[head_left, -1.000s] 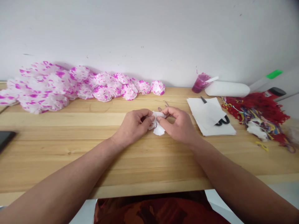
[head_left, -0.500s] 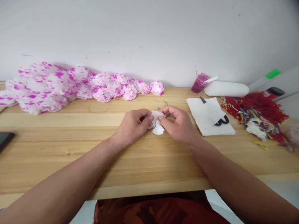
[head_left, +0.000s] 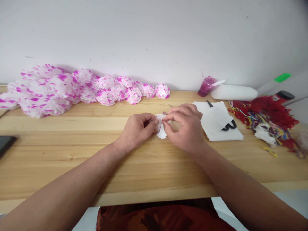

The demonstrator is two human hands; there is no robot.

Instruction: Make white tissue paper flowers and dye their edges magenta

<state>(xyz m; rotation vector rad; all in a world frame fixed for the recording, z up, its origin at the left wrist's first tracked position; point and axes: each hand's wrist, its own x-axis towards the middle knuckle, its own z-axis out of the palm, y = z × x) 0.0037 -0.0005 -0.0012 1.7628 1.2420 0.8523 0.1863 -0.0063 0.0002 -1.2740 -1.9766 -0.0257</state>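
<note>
Between my hands, a small bunch of white tissue paper (head_left: pixel 161 132) fans out low over the wooden table (head_left: pixel 154 170). My left hand (head_left: pixel 138 130) pinches its left side between thumb and fingers. From the right, my right hand (head_left: pixel 185 130) has its thumb and index finger closed at the paper's upper edge, the other fingers curled above. A thin purple strand of yarn (head_left: pixel 159 129) shows against the paper near my left fingertips. Behind the paper, a purple loop lies partly hidden by my right hand.
Magenta-spotted white paper flowers (head_left: pixel 57 86) line the wall at left. Rightward are a cup of purple liquid (head_left: pixel 205 88), a white bottle (head_left: pixel 234 93), stacked white sheets (head_left: pixel 226 136), partly covered scissors (head_left: pixel 231 124) and tangled yarn (head_left: pixel 267 109). A dark flat object (head_left: pixel 6 143) lies at far left.
My right hand has turned and lifted a little, its fingers now bunched higher and pinching the paper's edge. My left hand keeps its hold. The paper's visible outline looks narrower.
</note>
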